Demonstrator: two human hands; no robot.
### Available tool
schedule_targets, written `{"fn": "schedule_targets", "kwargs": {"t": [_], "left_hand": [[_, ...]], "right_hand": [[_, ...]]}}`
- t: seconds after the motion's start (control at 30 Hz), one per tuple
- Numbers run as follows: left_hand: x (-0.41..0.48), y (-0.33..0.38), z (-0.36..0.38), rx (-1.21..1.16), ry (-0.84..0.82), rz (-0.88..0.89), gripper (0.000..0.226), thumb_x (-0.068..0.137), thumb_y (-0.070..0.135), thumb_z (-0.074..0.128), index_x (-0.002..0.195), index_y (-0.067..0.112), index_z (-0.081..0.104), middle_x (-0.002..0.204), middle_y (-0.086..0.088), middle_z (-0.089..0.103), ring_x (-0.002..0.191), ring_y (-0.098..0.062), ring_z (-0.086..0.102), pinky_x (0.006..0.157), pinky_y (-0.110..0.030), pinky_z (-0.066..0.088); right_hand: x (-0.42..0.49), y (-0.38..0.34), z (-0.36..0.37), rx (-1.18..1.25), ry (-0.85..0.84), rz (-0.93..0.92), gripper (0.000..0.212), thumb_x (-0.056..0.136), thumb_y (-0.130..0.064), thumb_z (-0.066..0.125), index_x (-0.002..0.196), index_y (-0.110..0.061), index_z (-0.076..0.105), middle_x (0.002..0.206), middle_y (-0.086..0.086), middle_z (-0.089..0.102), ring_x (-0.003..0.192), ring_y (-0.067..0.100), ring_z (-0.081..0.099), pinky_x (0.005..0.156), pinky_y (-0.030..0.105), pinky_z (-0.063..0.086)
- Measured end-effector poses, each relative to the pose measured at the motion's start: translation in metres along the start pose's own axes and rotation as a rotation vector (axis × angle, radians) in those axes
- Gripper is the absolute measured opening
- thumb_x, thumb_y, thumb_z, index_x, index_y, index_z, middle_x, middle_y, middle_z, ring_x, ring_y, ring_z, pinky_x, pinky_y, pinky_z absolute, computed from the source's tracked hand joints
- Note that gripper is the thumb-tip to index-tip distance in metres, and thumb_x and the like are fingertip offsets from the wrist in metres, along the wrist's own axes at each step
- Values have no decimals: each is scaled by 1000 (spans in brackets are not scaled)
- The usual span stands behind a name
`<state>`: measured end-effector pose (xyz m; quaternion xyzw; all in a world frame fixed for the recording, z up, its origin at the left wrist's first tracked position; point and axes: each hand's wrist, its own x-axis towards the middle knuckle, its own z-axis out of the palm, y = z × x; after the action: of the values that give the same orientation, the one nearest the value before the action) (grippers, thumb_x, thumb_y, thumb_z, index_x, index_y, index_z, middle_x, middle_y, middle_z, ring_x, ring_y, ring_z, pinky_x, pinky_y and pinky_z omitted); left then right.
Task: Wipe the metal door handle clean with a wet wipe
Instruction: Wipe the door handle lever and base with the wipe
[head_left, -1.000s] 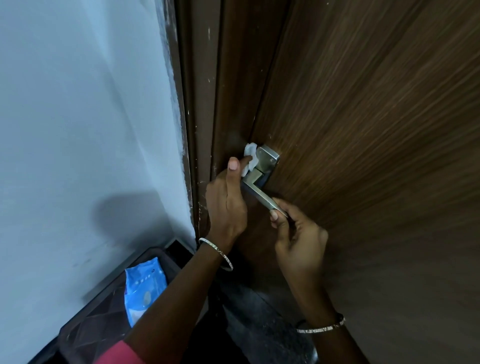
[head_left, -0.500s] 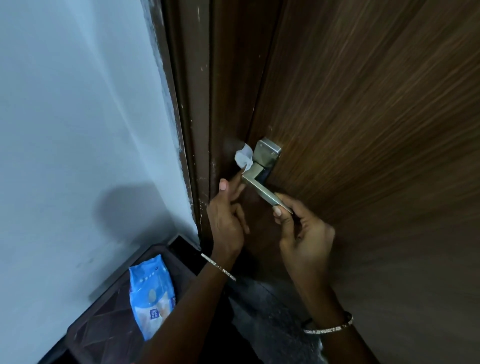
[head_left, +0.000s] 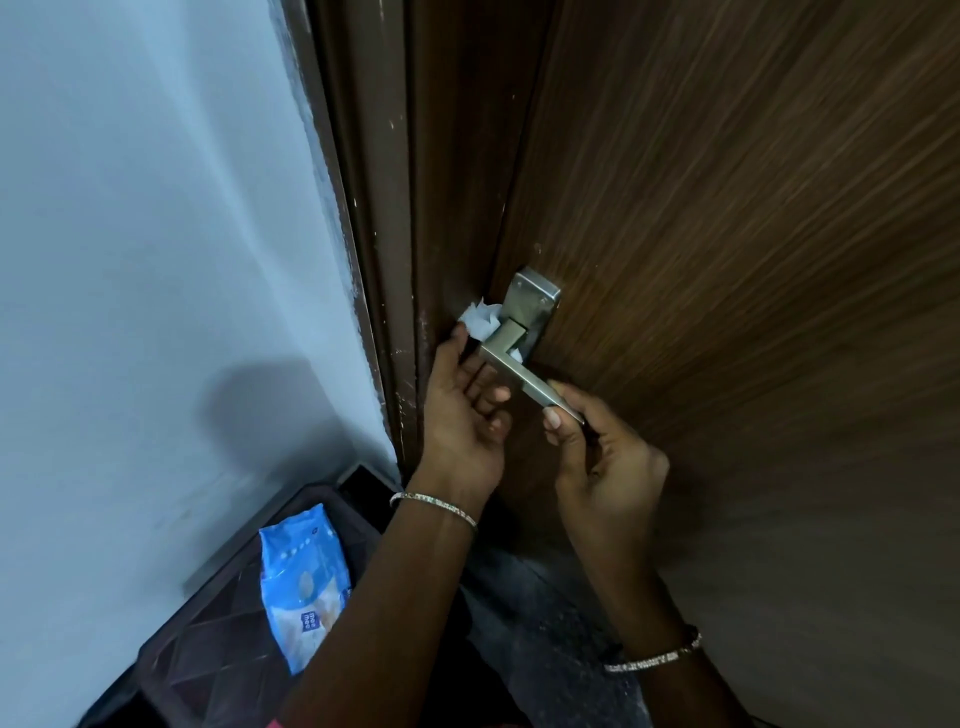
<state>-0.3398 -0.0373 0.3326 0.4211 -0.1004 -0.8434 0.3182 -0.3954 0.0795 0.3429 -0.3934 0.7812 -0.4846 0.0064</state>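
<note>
1. Fingers (head_left: 555, 423) of the right hand (head_left: 602, 457) pinch the tip of the brushed silver metal door handle (head_left: 522, 356); the left hand (head_left: 462, 415) pinches a crumpled white wet wipe (head_left: 480, 318) at its neck.
2. Wiping seems underway; next, draw the wipe down the lever.
3. Dark wooden door frame (head_left: 384, 208) crowds the left; rightward is freer.
</note>
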Motion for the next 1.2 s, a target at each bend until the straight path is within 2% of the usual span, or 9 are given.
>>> {"fn": "schedule_targets", "kwargs": {"t": [0.13, 0.33, 0.5, 0.63, 0.7, 0.77, 1.03, 1.13, 1.2], "left_hand": [[7, 8, 4, -23, -60, -135, 23, 89, 31, 64, 72, 15, 64, 51, 8, 55, 34, -1, 40, 30, -13, 19], [18, 9, -2, -84, -87, -250, 24, 93, 18, 58, 70, 15, 56, 53, 6, 52, 29, -1, 38, 26, -11, 17], [21, -5, -3, 56, 22, -48, 25, 92, 4, 55, 70, 13, 58, 49, 5, 47, 30, -1, 36, 26, -12, 19], [23, -24, -6, 223, 112, 238, 9, 90, 3, 63, 86, 0, 70, 46, -3, 49, 42, -14, 44, 49, -20, 42], [24, -33, -8, 212, 159, 283, 16, 89, 5, 67, 101, -5, 71, 56, -11, 59, 55, -22, 54, 67, -36, 50], [26, -39, -8, 179, 182, 257, 17, 89, 4, 67, 105, -3, 70, 64, -14, 65, 62, -26, 60, 73, -42, 52], [31, -41, -4, -21, 149, 48, 30, 91, 8, 65, 121, 8, 66, 76, -5, 70, 66, -11, 61, 52, -23, 39], [34, -45, -4, -35, 136, -39, 23, 93, 9, 63, 115, 11, 69, 63, 1, 65, 45, -3, 52, 38, -16, 36], [35, -49, -2, -33, 107, -135, 10, 93, 12, 61, 96, 14, 70, 50, 5, 56, 32, -1, 41, 35, -14, 34]], "right_hand": [[0, 0, 0, -4, 8, -6, 22, 96, -11, 66, 117, -12, 74, 101, -1, 78, 87, 9, 75, 74, 26, 61], [-1, 1, 3, 8, 31, 4, 22, 95, -12, 66, 116, -12, 74, 98, -1, 79, 85, 7, 75, 72, 20, 59], [0, 0, 4, 10, 37, 20, 21, 96, -12, 66, 114, -13, 75, 94, -2, 79, 82, 7, 74, 72, 24, 60], [-1, -1, 3, 20, 30, 11, 22, 96, -12, 65, 115, -13, 74, 97, -3, 78, 82, 4, 74, 72, 17, 58], [-2, 0, 3, 18, 22, 17, 23, 96, -12, 64, 117, -13, 74, 98, -2, 78, 83, 4, 74, 72, 17, 59], [-2, 1, 3, 17, 16, 25, 23, 97, -13, 64, 118, -14, 73, 99, -1, 78, 83, 5, 74, 73, 21, 60], [-2, 4, 3, 43, 13, 12, 24, 96, -11, 64, 119, -12, 73, 102, 2, 78, 86, 6, 75, 74, 21, 61], [-3, 6, 6, 52, 23, 14, 25, 96, -10, 64, 119, -12, 72, 105, 1, 78, 90, 7, 75, 75, 28, 63], [-2, 7, 6, 60, 19, 10, 25, 97, -10, 63, 120, -12, 72, 108, 0, 77, 94, 8, 75, 77, 33, 63]]}}
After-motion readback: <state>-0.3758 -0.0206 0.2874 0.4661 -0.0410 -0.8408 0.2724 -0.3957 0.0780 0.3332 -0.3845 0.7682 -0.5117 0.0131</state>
